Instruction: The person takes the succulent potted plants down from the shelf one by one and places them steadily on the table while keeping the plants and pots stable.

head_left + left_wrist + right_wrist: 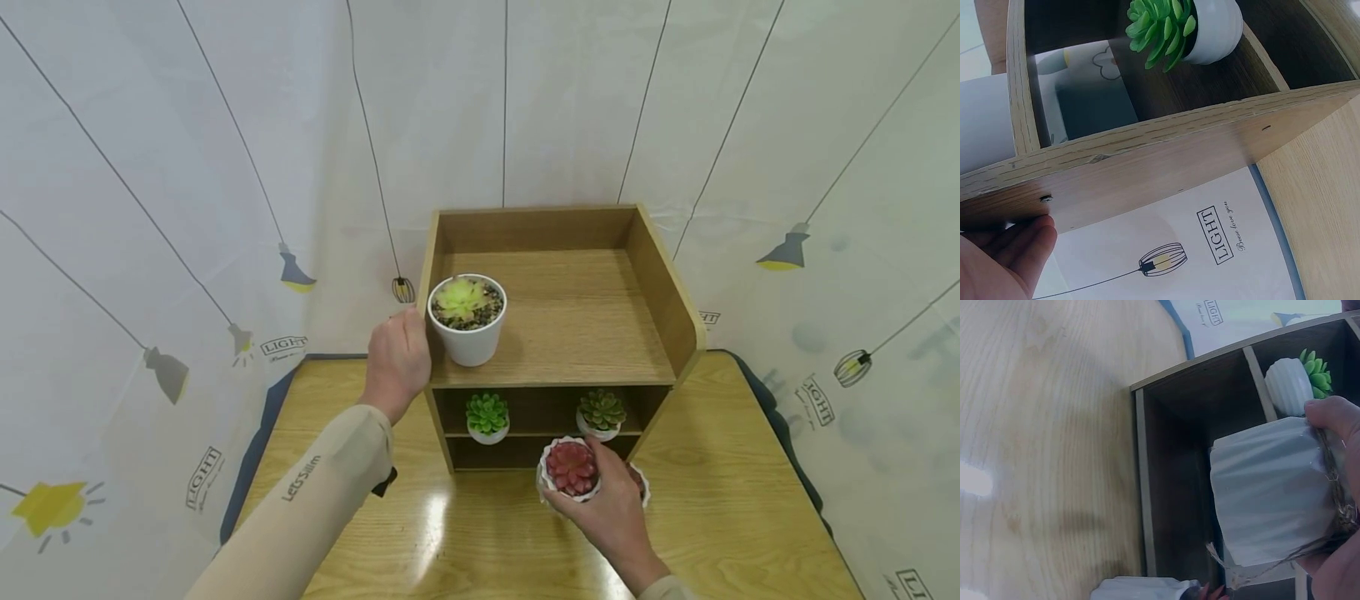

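Note:
My left hand [400, 354] grips the upper left side of a small wooden shelf [600, 317]; in the left wrist view its fingers [1034, 253] lie against the outer face of the side panel. My right hand [611, 508] holds a white ribbed pot [1272, 490] with a red succulent [572, 468], in front of the shelf's lower compartments. Twine is tied around this pot. Beside it, partly hidden by the right hand, a second white pot [1141, 590] with a reddish succulent stands on the table.
A white pot [471, 343] with a yellow-green succulent stands on the top board at left. On the middle level sit a bright green succulent [487, 413] and a darker green one [602, 410]. The wooden table [720, 517] bears the shelf; a lamp-printed cloth [585, 100] hangs behind.

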`<state>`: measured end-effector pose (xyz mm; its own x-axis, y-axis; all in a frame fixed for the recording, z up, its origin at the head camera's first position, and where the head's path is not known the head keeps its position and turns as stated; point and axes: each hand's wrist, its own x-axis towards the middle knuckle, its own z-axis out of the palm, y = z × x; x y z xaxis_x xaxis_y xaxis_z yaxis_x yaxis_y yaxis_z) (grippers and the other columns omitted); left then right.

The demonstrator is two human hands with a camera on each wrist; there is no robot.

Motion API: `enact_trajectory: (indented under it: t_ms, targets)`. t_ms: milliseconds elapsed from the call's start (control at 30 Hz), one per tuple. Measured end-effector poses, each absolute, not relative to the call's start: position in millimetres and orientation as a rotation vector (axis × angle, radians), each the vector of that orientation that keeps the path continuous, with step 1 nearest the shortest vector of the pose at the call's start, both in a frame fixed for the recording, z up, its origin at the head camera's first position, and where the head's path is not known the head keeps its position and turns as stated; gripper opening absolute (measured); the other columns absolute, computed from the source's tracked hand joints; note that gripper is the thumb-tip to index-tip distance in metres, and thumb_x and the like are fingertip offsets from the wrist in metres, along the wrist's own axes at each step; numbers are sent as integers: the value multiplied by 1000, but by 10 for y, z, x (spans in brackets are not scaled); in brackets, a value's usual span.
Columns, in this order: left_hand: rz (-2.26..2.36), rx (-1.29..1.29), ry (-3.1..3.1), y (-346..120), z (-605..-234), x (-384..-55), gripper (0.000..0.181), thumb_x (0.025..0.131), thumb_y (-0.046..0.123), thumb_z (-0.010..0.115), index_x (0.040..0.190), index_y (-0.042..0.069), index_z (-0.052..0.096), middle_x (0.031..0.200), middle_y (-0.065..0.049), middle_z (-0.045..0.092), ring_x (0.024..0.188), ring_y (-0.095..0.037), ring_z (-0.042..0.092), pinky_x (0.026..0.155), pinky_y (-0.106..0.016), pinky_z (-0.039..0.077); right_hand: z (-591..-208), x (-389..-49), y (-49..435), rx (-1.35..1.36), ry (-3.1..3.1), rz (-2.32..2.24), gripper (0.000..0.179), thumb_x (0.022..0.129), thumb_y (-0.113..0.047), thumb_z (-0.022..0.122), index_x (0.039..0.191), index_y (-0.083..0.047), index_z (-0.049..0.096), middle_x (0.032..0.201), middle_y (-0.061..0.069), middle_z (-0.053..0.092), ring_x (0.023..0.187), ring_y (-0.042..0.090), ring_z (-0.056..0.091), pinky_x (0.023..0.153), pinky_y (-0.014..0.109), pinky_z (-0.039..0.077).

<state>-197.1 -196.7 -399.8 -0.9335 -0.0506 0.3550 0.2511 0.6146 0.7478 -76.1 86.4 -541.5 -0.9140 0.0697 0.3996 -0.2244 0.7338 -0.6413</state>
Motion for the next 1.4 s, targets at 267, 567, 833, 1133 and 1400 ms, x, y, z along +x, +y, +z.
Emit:
enact_trajectory:
  t_ms: [267,567,833,1133,1400]
  targets:
    - [-1241,-163,-2494,-1965,-3995,-1973,47,108,21,23,65,12,40,59,-4,39,52,-20,34,52,-35,33,-5535,-764,845,62,-2555,1010,87,60,-28,97,131,6,61,119,23,68,106,40,67,85,58,56]
    - [-1250,-163,-2486,-1962,-4001,-1977,47,108,21,23,65,12,40,58,-4,38,52,-20,34,52,-35,32,-5689,-770,835,57,-2559,974,87,59,-28,96,130,7,60,117,25,67,105,42,67,84,59,56]
    - [-1254,-160,-2482,-1958,-4003,-1974,47,108,19,23,64,12,40,58,-4,38,53,-20,33,52,-36,31,-5806,-770,809,34,-2576,982,83,62,-28,95,129,5,60,115,22,67,105,39,66,85,57,56]
    - [-1239,-160,-2477,-1957,-3998,-1973,48,107,21,21,64,12,39,57,-3,37,52,-20,32,51,-36,30,-5908,-791,792,45,-2605,994,84,64,-27,94,131,6,57,120,24,65,108,41,65,88,58,56]
    - [-1253,-171,-2466,-1956,-4006,-1981,47,108,20,23,65,13,40,58,-4,38,51,-20,33,50,-36,32,-5974,-801,785,-15,-2707,1035,87,68,-32,95,136,3,55,124,23,63,111,40,64,90,59,55]
